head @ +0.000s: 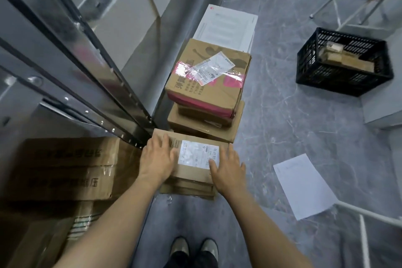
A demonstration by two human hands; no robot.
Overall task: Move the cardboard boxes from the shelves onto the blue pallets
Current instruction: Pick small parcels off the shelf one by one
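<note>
Shoes [194,248] mark your stance just short of the labelled box [191,159], and both forearms reach forward and down to it. Left of that box, large cartons [65,165] wait on the shelf. Your left hand [157,159] lies palm-down on the box's top left and your right hand [226,168] on its right edge. The fingers of both are straight and spread, pressing rather than clasping anything. You seem to be settling the box squarely on the flat cartons [187,189] beneath it, so the pile is even. It sits low beside the shelf post [104,93], and no blue pallet shows under it. Just beyond the box, a pink-taped box [206,80] tops another stack in the same row. Well off to its far right stands a black crate [343,65].
</note>
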